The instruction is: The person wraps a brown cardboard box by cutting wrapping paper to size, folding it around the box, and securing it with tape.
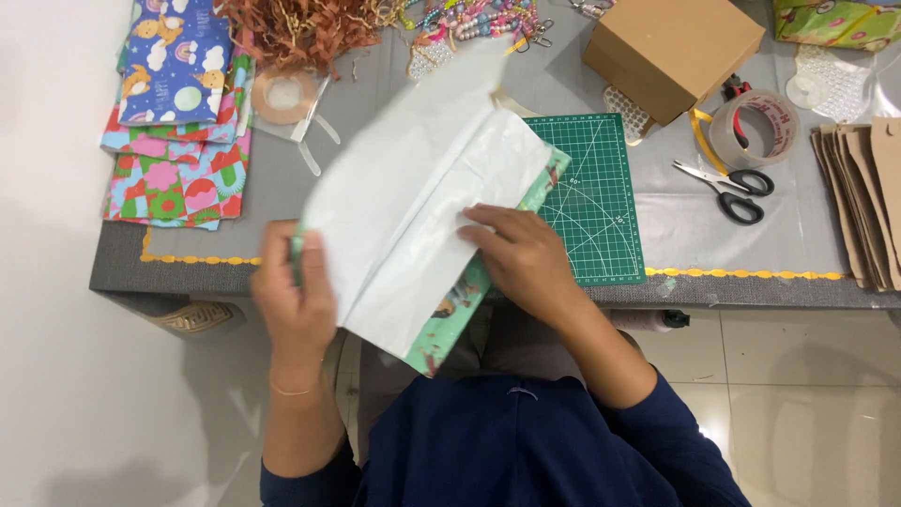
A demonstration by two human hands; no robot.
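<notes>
A box wrapped in paper [413, 207] lies tilted over the table's front edge, white underside up, its green patterned side showing along the lower right edge. My left hand [296, 291] grips the paper's left edge with the fingers curled around it. My right hand [521, 253] presses flat on the white paper near its right side, fingers pointing left. Under the paper's far end sits a green cutting mat [596, 202].
Colourful wrapping sheets [178, 113] are stacked at the left. Brown shredded paper [300, 28], a tape roll [286, 94], beaded chains [469, 19], a cardboard box [671, 52], clear tape [755, 127], scissors [732, 188] and brown paper bags [863, 197] lie about the grey table [732, 244].
</notes>
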